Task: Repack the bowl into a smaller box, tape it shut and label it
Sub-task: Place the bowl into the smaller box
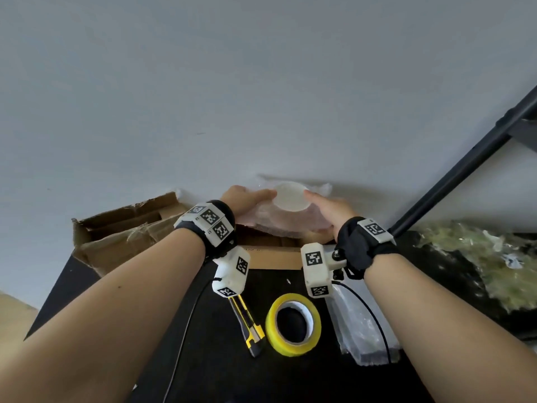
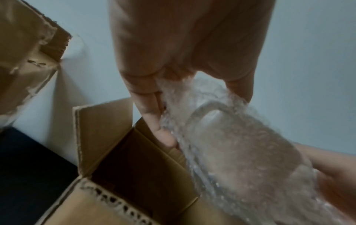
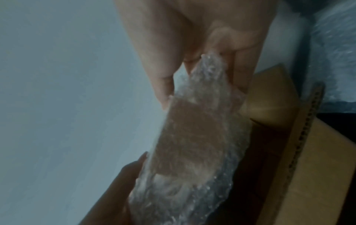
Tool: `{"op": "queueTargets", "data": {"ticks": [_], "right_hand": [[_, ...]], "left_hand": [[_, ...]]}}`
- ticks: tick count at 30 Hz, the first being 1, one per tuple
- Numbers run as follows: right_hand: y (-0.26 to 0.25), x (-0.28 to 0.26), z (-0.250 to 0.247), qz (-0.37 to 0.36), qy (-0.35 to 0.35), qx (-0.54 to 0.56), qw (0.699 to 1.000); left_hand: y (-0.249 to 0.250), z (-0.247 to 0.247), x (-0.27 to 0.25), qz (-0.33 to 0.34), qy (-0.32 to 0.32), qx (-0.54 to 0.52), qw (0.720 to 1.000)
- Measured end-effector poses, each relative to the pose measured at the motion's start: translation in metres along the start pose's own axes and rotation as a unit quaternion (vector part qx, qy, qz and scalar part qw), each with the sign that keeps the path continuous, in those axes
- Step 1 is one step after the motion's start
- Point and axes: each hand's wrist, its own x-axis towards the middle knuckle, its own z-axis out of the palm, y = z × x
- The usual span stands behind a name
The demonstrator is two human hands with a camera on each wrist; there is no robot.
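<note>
The bowl (image 1: 290, 200), wrapped in clear bubble wrap, is tilted on edge with its round base facing me, close to the wall. My left hand (image 1: 251, 199) grips its left side and my right hand (image 1: 327, 206) its right side. It hangs above the small open cardboard box (image 1: 273, 257). In the left wrist view my left hand (image 2: 169, 115) pinches the wrapped bowl (image 2: 240, 152) over the box's dark inside (image 2: 134, 167). In the right wrist view my right hand (image 3: 202, 85) pinches the wrap around the bowl (image 3: 192, 144) beside the box (image 3: 318, 167).
A larger torn cardboard box (image 1: 122, 231) stands left of the small one. On the black table lie a yellow tape roll (image 1: 293, 324), a yellow box cutter (image 1: 247, 324) and a clear plastic bag (image 1: 363, 324). Crumpled packing (image 1: 479, 257) fills the right; a black pole (image 1: 465, 167) leans there.
</note>
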Motion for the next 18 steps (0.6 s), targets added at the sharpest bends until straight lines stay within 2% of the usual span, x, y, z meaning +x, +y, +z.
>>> {"op": "queueTargets", "data": {"ticks": [2, 6, 10, 18], "right_hand": [[0.002, 0.015, 0.004, -0.002, -0.025, -0.076, 0.997], [0.01, 0.04, 0.016, 0.017, -0.061, -0.165, 0.984], [0.016, 0.053, 0.024, 0.006, -0.106, -0.262, 0.959], [0.029, 0.059, 0.033, -0.043, -0.123, -0.382, 0.915]], "left_hand": [[-0.001, 0.006, 0.007, -0.014, 0.006, 0.044, 0.999], [-0.006, 0.01, 0.015, -0.054, -0.026, 0.099, 0.993], [-0.014, 0.019, 0.024, -0.089, -0.05, 0.167, 0.981], [-0.022, 0.04, 0.032, -0.066, -0.04, 0.223, 0.972]]}}
